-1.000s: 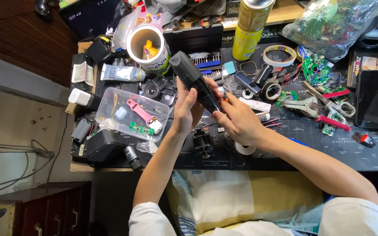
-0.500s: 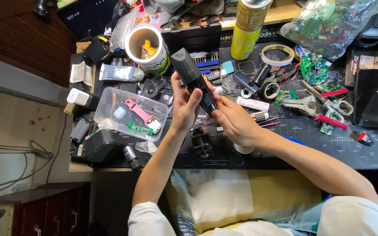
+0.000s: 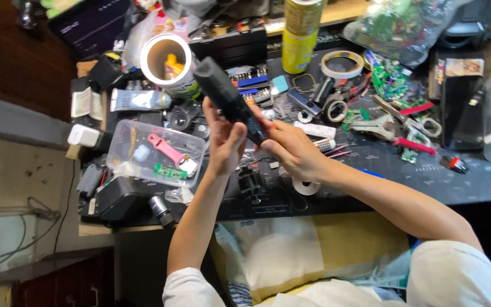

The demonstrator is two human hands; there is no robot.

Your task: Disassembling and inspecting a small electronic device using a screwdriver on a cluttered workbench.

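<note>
A long black box-shaped device (image 3: 223, 94) is held up over the cluttered black work mat (image 3: 427, 176), tilted with its far end toward the upper left. My left hand (image 3: 223, 139) wraps its near end from the left. My right hand (image 3: 291, 148) grips the same end from the right, fingertips pressed on its side. A small black part (image 3: 250, 181) and a white tape roll (image 3: 305, 186) lie on the mat just below my hands.
A clear plastic box (image 3: 157, 153) with a pink tool sits left of my hands. A white cup (image 3: 169, 62), a yellow can (image 3: 301, 34), tape ring (image 3: 341, 63), circuit boards (image 3: 390, 77), pliers (image 3: 390, 125) and a bag of parts (image 3: 404, 23) crowd the bench.
Both hands and the black device have stayed together with only a slight shift; the device tilts a little more toward the upper left.
</note>
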